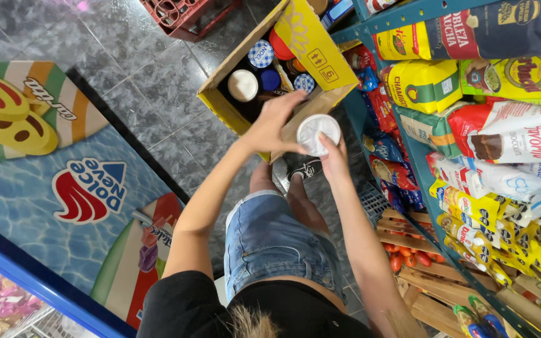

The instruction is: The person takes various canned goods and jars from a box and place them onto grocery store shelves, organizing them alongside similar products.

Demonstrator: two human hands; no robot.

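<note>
My left hand (273,124) and my right hand (334,154) both grip a jar with a white lid (318,133), seen from above. The left hand's fingers wrap its left side and the right hand supports it from below. The jar hovers just over the near right corner of an open yellow cardboard box (315,47) on the floor. Inside the box stand several jars with white, blue checked and red lids (243,85).
Blue shelves (422,164) packed with bagged goods run along the right. A chest freezer with a colourful ice-cream graphic (45,188) fills the left. A red plastic crate (186,15) sits at the top, a wooden crate of tomatoes (411,256) lower right. Dark tiled floor lies between.
</note>
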